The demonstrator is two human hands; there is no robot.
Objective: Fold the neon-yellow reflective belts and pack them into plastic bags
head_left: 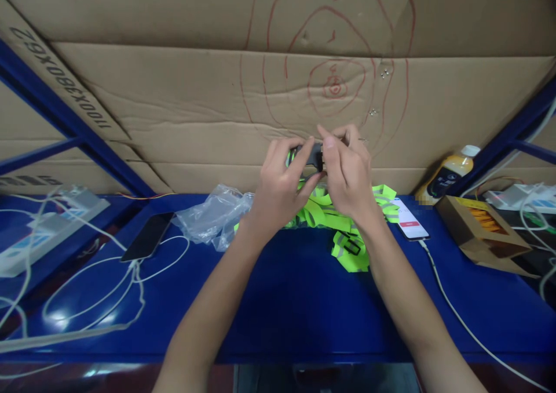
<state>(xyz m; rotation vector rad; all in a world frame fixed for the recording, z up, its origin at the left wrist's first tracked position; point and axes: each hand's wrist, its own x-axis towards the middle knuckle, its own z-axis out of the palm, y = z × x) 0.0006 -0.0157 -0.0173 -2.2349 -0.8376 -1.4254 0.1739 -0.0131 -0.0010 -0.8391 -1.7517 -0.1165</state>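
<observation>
In front of the cardboard, my left hand [284, 175] is closed around a small black piece [313, 157] that looks like a plastic buckle. A bit of neon yellow-green strap shows beside it, behind the left fingers. My right hand [347, 164] pinches the right side of the same black piece; its fingertips partly cover it. Below and behind both hands lies a bundle of neon yellow-green reflective straps [321, 210], one end with a black slider [351, 244] hanging toward me. A crumpled clear plastic bag [215, 213] lies left of my left wrist.
A black phone [148, 237] with white cables and a power strip [52, 230] lie on the left. To the right are a lit phone [410, 219] on a cable, a juice bottle [452, 173] and an open cardboard box [482, 230]. Cardboard [186, 91] with red rings backs the blue table [304, 300].
</observation>
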